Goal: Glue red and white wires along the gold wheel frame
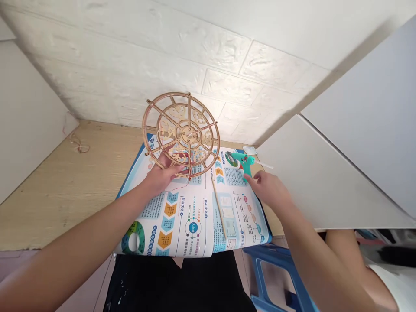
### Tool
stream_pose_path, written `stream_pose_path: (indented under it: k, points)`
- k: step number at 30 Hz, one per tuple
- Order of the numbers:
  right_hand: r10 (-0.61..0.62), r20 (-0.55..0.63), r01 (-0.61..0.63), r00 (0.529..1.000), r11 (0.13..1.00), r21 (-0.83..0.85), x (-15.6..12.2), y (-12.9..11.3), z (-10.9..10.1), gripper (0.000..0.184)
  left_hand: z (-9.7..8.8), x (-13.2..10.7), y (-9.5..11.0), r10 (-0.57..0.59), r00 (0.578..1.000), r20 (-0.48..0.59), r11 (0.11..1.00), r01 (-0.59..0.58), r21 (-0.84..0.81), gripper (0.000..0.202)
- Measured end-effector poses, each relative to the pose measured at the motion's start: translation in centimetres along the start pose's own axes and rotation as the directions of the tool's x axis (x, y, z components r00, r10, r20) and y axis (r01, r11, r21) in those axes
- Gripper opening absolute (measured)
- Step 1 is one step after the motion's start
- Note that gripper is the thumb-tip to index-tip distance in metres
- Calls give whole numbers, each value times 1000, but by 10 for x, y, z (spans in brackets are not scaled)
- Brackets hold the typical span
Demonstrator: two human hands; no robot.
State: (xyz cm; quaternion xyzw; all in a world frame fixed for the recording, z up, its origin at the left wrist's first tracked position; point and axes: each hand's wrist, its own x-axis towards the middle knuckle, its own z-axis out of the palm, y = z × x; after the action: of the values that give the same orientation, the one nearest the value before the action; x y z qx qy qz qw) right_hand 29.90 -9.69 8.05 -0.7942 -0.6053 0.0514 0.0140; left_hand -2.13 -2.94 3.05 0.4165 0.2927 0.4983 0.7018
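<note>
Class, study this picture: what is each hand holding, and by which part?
The left hand holds a round wooden wheel frame by its lower rim. The right hand holds nothing; its fingertips are near a teal hot glue gun.

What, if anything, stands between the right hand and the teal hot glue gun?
Nothing visible: the right hand sits just below the teal hot glue gun, with only the printed poster beneath them.
</note>
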Motion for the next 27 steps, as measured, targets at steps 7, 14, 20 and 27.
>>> stream_pose_path:
  k: [7, 14, 20, 27]
  points:
    - [-739, 137, 751, 660, 644, -145, -46, -35, 25, 56, -7, 3, -5, -18, 1000, 25, 995, 21, -101, 81]
    - [-965, -24, 956, 262, 263, -129, -13, -44, 24, 29, -12, 6, -10, -6, 999, 42, 992, 12, -130, 91]
    - [-756, -483, 881, 442, 467, 77, -12, -61, 18, 12, -15, 9, -12, -13, 997, 79, 989, 24, -144, 81]
    - [-260, -519, 560, 814, 120, 819, 9, -114, 42, 17, -13, 13, -17, 17, 993, 114, 993, -3, -115, 68]
